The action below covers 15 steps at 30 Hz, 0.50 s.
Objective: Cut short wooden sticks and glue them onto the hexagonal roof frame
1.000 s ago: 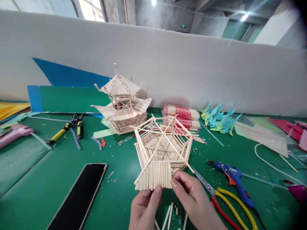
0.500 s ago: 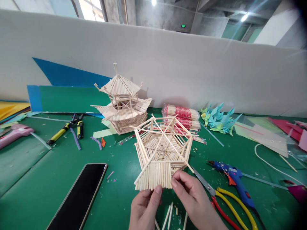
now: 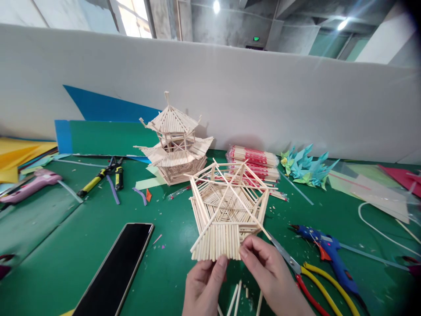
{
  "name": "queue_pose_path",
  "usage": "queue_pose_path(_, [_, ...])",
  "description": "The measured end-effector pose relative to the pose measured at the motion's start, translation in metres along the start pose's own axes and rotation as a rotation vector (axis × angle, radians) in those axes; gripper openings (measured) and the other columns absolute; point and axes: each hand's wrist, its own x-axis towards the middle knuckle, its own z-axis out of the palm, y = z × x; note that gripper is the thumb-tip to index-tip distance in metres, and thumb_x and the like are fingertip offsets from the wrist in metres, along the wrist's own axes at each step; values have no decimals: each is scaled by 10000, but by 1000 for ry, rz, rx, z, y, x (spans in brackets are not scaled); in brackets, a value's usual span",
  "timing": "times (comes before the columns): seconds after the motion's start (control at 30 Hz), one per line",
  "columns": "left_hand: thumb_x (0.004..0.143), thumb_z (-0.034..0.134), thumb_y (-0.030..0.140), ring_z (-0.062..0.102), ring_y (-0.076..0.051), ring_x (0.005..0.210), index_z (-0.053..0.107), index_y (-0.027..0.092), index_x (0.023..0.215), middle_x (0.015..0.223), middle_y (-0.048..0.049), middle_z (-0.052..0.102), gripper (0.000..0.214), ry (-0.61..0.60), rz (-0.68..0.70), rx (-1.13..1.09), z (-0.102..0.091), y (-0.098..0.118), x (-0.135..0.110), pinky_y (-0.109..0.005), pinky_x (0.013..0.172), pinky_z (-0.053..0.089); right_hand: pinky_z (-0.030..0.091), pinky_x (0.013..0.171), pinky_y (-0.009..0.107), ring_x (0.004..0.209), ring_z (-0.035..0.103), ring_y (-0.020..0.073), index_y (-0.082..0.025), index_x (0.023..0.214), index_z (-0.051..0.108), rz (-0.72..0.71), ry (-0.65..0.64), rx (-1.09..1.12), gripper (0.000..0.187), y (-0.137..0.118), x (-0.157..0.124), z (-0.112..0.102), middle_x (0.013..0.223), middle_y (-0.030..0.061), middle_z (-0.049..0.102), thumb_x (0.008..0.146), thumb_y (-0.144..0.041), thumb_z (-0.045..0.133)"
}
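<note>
A hexagonal roof frame (image 3: 226, 206) built of thin wooden sticks is held tilted up above the green table mat (image 3: 59, 245). My left hand (image 3: 205, 287) pinches its near lower edge with the thumb on top. My right hand (image 3: 269, 276) grips the same edge at the right corner, fingers closed on the sticks. Several loose sticks (image 3: 235, 300) lie on the mat under my hands. A finished two-tier stick pagoda (image 3: 174, 142) stands behind the frame.
A black phone (image 3: 116, 267) lies at the left front. Yellow-handled scissors (image 3: 312, 276) and a blue glue gun (image 3: 332, 256) lie at the right. Farther off are packs of chopsticks (image 3: 253, 158), paper cranes (image 3: 305, 164), yellow cutters (image 3: 98, 177), a pink glue gun (image 3: 31, 186) and a white wall (image 3: 263, 101).
The view has shifted slightly, so everything sits a little to the right and lower. Both hands keep the same hold on the stick frame.
</note>
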Motion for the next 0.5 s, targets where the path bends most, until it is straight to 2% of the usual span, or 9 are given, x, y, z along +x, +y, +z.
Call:
queue_pose_path(0.2, [429, 814, 334, 509, -122, 529, 665, 141, 496, 512, -10, 630, 253, 80, 38, 4, 7, 0, -3, -210, 522, 416, 269, 499, 232, 553, 304, 110, -203, 635, 387, 0, 5, -3, 261, -1, 0, 0, 593, -55, 336, 854, -340, 421])
queue_pose_path(0.5, [451, 807, 329, 502, -116, 523, 671, 136, 514, 503, -4, 619, 244, 54, 24, 14, 7, -2, -3, -212, 527, 414, 279, 504, 228, 559, 309, 109, -198, 638, 402, -4, -4, 40, 262, -2, -1, -1, 592, -54, 351, 858, -337, 421])
